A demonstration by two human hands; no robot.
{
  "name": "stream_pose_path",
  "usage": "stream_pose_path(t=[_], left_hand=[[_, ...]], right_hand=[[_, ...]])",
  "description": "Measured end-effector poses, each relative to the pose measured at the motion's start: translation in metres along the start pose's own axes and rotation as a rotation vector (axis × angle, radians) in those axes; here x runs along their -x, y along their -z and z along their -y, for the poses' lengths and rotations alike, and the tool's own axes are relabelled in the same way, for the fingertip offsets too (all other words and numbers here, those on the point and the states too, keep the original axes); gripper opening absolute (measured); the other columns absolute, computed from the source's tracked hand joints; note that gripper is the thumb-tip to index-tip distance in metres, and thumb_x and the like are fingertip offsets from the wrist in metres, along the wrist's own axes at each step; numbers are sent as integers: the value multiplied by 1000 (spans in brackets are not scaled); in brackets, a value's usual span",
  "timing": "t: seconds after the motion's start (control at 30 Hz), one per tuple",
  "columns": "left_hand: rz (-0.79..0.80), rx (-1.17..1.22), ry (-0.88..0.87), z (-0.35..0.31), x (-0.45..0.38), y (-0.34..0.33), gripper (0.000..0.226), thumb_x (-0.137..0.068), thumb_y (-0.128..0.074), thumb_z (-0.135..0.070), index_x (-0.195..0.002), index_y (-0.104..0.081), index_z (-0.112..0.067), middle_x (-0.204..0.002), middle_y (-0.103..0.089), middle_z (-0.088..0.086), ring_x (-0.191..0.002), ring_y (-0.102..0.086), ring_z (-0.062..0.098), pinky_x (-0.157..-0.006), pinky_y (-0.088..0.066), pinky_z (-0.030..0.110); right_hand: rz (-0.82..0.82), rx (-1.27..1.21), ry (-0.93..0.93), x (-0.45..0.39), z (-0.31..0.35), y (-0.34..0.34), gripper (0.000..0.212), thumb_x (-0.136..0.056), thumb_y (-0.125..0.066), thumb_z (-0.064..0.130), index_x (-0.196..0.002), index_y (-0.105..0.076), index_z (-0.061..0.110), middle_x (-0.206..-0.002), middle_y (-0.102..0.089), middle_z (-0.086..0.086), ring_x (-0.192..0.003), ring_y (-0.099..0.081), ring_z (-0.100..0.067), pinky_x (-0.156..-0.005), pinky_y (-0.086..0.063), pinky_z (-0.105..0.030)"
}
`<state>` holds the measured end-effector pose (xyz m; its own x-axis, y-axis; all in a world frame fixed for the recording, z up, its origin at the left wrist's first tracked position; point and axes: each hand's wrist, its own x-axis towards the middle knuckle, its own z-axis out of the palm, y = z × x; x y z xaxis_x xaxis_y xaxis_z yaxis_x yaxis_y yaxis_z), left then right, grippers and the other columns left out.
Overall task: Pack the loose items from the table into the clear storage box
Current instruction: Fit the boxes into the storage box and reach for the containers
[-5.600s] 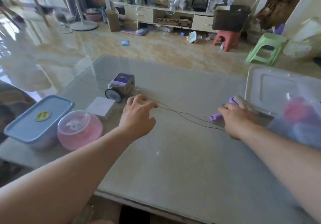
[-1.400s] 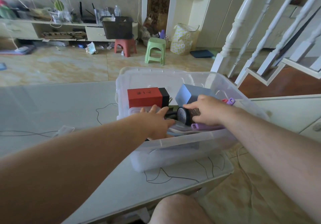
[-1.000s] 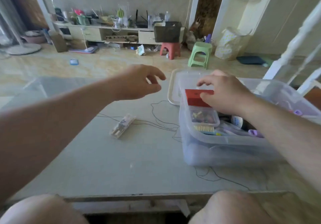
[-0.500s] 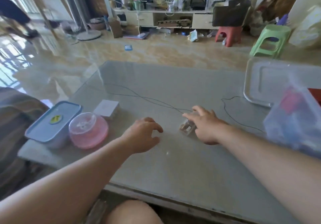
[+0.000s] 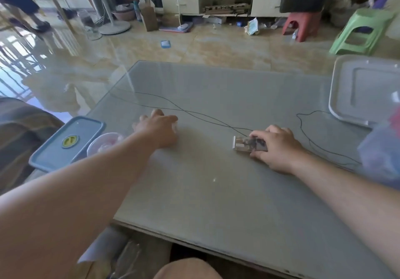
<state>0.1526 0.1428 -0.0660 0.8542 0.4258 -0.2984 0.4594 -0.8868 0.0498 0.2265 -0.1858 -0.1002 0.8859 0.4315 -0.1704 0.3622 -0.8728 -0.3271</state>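
My right hand (image 5: 275,146) is down on the grey table (image 5: 216,203), right of centre. Fingers and thumb curled around a small clear case (image 5: 246,144) with dark bits inside; the case lies flat on the tabletop, its left end sticking out past my fingertips.

My left hand (image 5: 159,127) is reaching out to the left of centre, knuckles up, fingers bent over something small and white (image 5: 175,126). Only a sliver of it shows at the fingertips. Cannot tell whether I am gripping it or just touching it.

A thin black line (image 5: 194,114) runs across the tabletop between the two hands and on toward the far left.

At the left edge of the table: a blue-lidded container (image 5: 69,142) with a yellow sticker, and just right of it a pink round tub (image 5: 104,145), partly hidden behind my left forearm.

Far right: the white box lid (image 5: 365,92) lies flat on the table. Nearer, at the right edge, a blurred corner of the clear storage box (image 5: 383,153), well apart from the case in my right hand.
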Motion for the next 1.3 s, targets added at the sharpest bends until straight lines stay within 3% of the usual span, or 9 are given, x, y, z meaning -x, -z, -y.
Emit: stream_pose_path(t=[0.07, 0.23, 0.4, 0.6, 0.77, 0.83, 0.97, 1.03, 1.3], left_hand=[[69, 29, -85, -23, 25, -5, 81, -72, -64, -69, -145, -31, -58, -150, -28, 8, -132, -40, 44, -107, -43, 49], [180, 181, -137, -63, 70, 8, 88, -61, -80, -54, -139, -39, -53, -131, -31, 8, -101, -61, 35, -87, -60, 45], [-32, 373, -366, -139, 111, 71, 66, -73, -78, -20, -128, -51, -45, -127, -38, 9, -109, -51, 26, -76, -53, 32], [-251, 516, -759, -260, 182, 135, 70, -68, -81, -16, -127, -58, -47, -117, -55, -3, -91, -59, 12, -68, -55, 29], [-315, 382, -1082, -349, 232, 139, 70, -72, -76, -32, -136, -50, -44, -120, -43, -15, -96, -49, -15, -80, -39, -5], [-312, 288, -1105, -382, 231, 129, 76, -70, -73, -48, -141, -46, -46, -137, -31, -7, -104, -52, 0, -85, -46, 7], [-240, 154, -1056, -434, 210, 104, 82, -75, -73, -27, -144, -38, -54, -149, -19, -8, -126, -44, 22, -92, -54, 32], [-244, 102, -1033, -450, 199, 93, 82, -74, -71, -29, -143, -36, -57, -148, -19, -9, -132, -40, 29, -94, -56, 43], [-317, -24, -962, -486, 165, 68, 83, -79, -70, -56, -152, -31, -49, -152, -31, 1, -131, -49, 28, -97, -49, 41]], right_hand=[[41, 34, -10, 13, 11, 5, 54, -81, -78, 59, -129, -59, 42, -108, -46, 7, -122, -44, -30, -100, -45, -41], [74, 100, -1, 56, 53, 37, 46, -74, -70, 60, -108, -66, 28, -114, -63, -1, -114, -61, -29, -84, -51, -35], [-147, 30, 70, 122, 67, 140, 42, -79, -66, 64, -93, -62, 24, -90, -65, 1, -86, -64, -26, -64, -48, -32], [-435, -22, -7, 221, -41, 269, 42, -79, -74, 64, -104, -70, 30, -85, -65, 10, -78, -62, -13, -66, -50, -29], [-505, -50, -380, 243, -176, 299, 52, -82, -69, 62, -122, -61, 30, -104, -58, 5, -93, -57, -22, -74, -47, -34], [-453, -93, -458, 231, -210, 289, 51, -85, -64, 58, -123, -58, 26, -108, -55, 3, -97, -55, -24, -81, -48, -37], [-234, 107, -549, 196, -239, 269, 29, -86, -59, 44, -99, -55, 19, -109, -65, -5, -95, -61, -30, -74, -49, -38], [-197, 265, -587, 181, -244, 261, 29, -88, -60, 35, -114, -59, 20, -116, -65, -6, -100, -62, -31, -73, -46, -36], [-312, 285, -539, 160, -266, 235, 52, -91, -70, 34, -136, -47, 21, -130, -48, -10, -111, -59, -34, -66, -38, -38]])
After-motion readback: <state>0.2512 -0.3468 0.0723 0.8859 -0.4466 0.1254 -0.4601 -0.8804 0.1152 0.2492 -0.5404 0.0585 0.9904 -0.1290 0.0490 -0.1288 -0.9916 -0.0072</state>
